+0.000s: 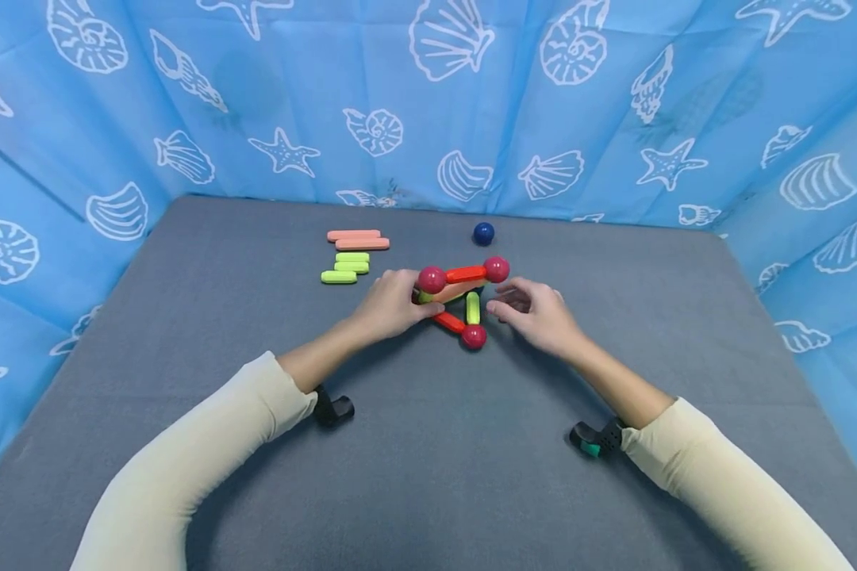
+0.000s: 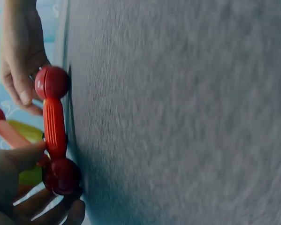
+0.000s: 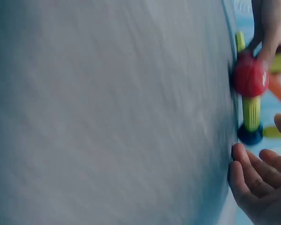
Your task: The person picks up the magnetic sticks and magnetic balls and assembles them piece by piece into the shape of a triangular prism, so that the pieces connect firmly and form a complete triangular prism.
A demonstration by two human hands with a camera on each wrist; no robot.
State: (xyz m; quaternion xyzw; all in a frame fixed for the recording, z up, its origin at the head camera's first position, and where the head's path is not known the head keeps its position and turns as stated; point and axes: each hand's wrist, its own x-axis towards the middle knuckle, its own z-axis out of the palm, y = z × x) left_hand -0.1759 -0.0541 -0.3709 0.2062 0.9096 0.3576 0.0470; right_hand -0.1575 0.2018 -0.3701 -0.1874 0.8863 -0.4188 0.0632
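A construction-toy frame of rods and balls stands mid-table, with a red rod (image 1: 466,274) along its top between two crimson balls. A third crimson ball (image 1: 474,336) lies low at the front, joined to a yellow-green rod (image 1: 473,309). My left hand (image 1: 393,305) holds the frame's left corner; in the left wrist view its thumb is at a red rod (image 2: 55,126) and its fingers are beneath a red ball (image 2: 62,176). My right hand (image 1: 539,313) is beside the frame's right side, fingers loosely bent and empty. A dark blue ball (image 3: 250,134) shows low in the frame near its fingertips.
Behind and left lie two salmon rods (image 1: 362,244) and three short yellow-green rods (image 1: 339,277). A loose dark blue ball (image 1: 483,233) rests behind the frame. The grey table (image 1: 428,476) ends at a blue shell-print curtain (image 1: 400,79).
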